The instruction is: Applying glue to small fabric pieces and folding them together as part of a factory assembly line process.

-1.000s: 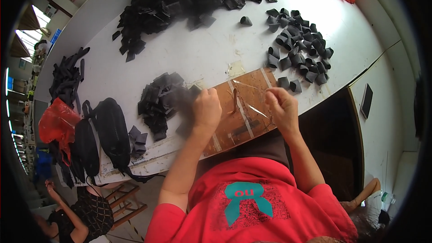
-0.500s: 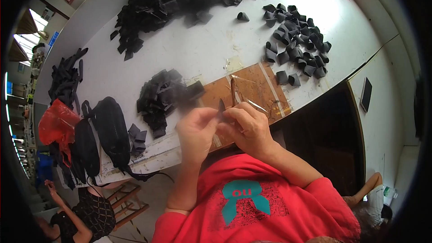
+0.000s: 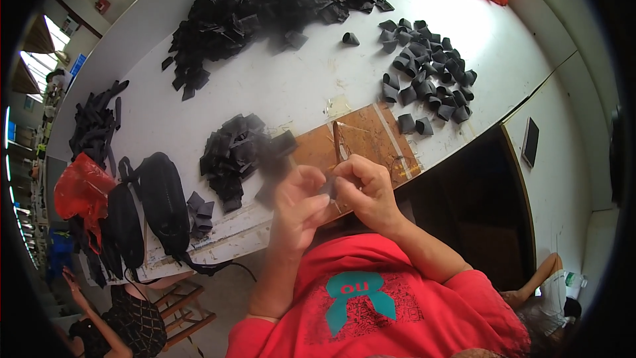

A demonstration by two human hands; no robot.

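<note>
Just above the near edge of a brown board (image 3: 374,134), my two hands meet around a small dark piece (image 3: 330,187), mostly covered by fingers. My left hand (image 3: 299,207) is blurred, its thumb and fingertips on one side of the piece. My right hand (image 3: 368,189) pinches the other side with curled fingers. A dark brown stick-like tool (image 3: 338,140) lies on the board. Left of the board is a pile of flat black pieces (image 3: 228,162), and a blurred black piece (image 3: 281,144) sits near my left hand. Curled black pieces (image 3: 434,69) are grouped beyond the board to the right.
A large heap of flat black pieces (image 3: 265,6) covers the far table. One curled piece (image 3: 350,39) lies apart. At left are black strips (image 3: 96,122), a red plastic bag (image 3: 84,185) and a black bag (image 3: 162,202). A phone (image 3: 530,141) rests at right. People sit on both sides.
My left hand's fingers have spread slightly and shifted right and down. My right hand has turned a little, still pinching. The piece shows less between them. The whole view has shifted slightly.
</note>
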